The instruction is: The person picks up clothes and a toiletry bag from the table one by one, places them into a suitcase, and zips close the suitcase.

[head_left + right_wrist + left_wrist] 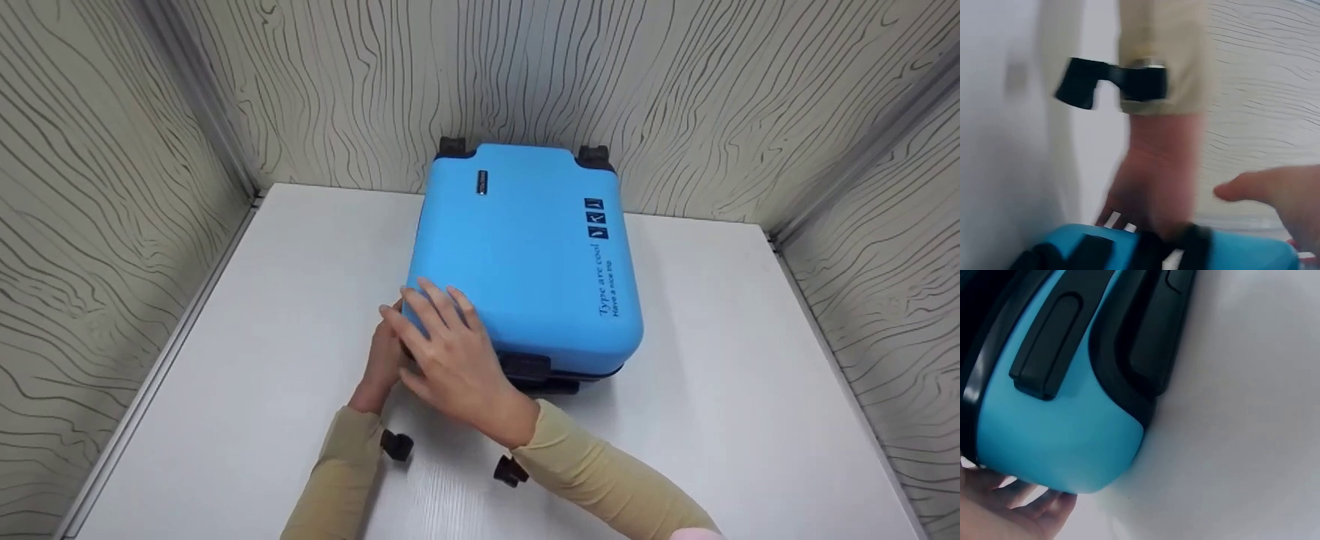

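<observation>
A light blue hard-shell suitcase lies flat, its wheels toward the back wall. My right hand rests with spread fingers over the suitcase's near left corner. At the left side of that corner is my left hand, partly hidden behind the right one. The left wrist view has the left hand's fingers laid against the blue shell, near a black latch piece and the black handle. In the right wrist view the right thumb stands apart from the shell.
The suitcase lies on a white table. Wood-grain patterned panels rise behind and on both sides. A small black device sits by the left cuff, and another by the right cuff.
</observation>
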Available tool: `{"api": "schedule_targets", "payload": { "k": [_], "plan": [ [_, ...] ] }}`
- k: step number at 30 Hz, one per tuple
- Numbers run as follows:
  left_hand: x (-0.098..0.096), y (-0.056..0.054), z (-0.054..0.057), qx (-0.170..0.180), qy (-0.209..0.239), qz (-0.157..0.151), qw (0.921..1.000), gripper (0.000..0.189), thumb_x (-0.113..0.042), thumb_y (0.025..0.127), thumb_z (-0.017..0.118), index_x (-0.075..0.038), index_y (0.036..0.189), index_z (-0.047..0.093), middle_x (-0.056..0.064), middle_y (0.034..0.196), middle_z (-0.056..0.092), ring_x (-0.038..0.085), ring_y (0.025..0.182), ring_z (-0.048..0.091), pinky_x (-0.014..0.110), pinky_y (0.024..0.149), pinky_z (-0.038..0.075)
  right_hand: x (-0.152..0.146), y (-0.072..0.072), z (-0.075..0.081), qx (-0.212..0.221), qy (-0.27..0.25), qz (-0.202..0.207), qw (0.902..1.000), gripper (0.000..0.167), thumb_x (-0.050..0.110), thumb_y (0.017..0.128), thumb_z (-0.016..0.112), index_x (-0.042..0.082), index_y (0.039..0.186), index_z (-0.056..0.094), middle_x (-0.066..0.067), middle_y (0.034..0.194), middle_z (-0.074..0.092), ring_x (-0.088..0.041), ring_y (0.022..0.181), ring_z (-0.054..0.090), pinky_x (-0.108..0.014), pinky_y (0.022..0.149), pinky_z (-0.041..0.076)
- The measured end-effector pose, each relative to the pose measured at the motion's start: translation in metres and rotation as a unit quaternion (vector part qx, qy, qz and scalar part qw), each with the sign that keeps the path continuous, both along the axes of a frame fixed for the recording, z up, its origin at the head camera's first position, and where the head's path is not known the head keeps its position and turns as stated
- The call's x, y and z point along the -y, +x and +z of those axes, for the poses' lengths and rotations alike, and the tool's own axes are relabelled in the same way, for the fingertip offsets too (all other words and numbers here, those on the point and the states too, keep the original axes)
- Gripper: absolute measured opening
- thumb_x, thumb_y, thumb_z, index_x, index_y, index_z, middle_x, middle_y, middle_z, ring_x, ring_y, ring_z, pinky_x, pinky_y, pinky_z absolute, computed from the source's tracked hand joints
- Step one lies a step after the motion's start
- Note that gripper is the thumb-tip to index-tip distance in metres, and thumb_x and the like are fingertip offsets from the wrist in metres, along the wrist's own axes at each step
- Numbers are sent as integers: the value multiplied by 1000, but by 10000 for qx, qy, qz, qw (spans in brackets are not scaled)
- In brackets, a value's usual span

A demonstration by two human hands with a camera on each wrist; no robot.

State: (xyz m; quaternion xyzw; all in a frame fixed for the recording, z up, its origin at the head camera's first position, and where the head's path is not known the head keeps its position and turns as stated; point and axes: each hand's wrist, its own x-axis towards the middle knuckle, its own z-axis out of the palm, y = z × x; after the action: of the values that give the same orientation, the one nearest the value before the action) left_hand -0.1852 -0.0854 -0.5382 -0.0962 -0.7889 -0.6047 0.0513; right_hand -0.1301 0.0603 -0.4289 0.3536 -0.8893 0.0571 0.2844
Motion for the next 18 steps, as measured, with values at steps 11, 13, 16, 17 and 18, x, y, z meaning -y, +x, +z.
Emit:
{"api": "schedule_targets", "payload": {
  "k": [11, 13, 16, 17, 18],
  "plan": [
    [13, -13, 0, 1348, 217, -298, 9902, 65, -25, 104, 56, 3, 157, 32, 21, 158, 37, 37, 146, 32, 49, 117, 29, -105, 2, 39, 270, -2174, -963, 9709, 61, 40, 87, 81, 11, 138, 63, -13, 143, 54, -35, 140, 39, -59, 112, 23],
    [16, -13, 0, 1267, 299, -205, 9913, 63, -20, 102, 58, 1, 157, 35, 21, 155, 42, 36, 145, 36, 48, 114, 33, -130, -2, 38, 447, -2549, -1206, 9584, 57, 33, 89, 80, 8, 137, 63, -14, 143, 54, -36, 140, 39, -60, 111, 24],
    [19, -13, 1, 1226, 552, 16, 9909, 58, -13, 101, 59, -6, 156, 41, 19, 149, 50, 33, 138, 45, 48, 106, 44, -168, -7, 32, 1091, -3070, -1667, 9306, 50, 27, 96, 73, 5, 140, 60, -17, 146, 51, -36, 140, 39, -61, 112, 25],
    [20, -13, 1, 1233, 632, 57, 9903, 57, -11, 101, 59, -8, 156, 43, 18, 147, 52, 33, 136, 48, 48, 102, 48, -180, -8, 29, 1403, -3252, -1835, 9170, 48, 26, 99, 68, 5, 142, 59, -17, 148, 49, -35, 142, 37, -60, 114, 25],
    [20, -13, 2, 1259, 684, 81, 9896, 56, -11, 102, 59, -10, 155, 44, 18, 145, 53, 32, 133, 50, 47, 99, 50, -191, -9, 26, 1715, -3418, -2004, 9020, 47, 26, 102, 63, 5, 144, 57, -16, 151, 47, -35, 143, 36, -60, 115, 25]
  ]
}}
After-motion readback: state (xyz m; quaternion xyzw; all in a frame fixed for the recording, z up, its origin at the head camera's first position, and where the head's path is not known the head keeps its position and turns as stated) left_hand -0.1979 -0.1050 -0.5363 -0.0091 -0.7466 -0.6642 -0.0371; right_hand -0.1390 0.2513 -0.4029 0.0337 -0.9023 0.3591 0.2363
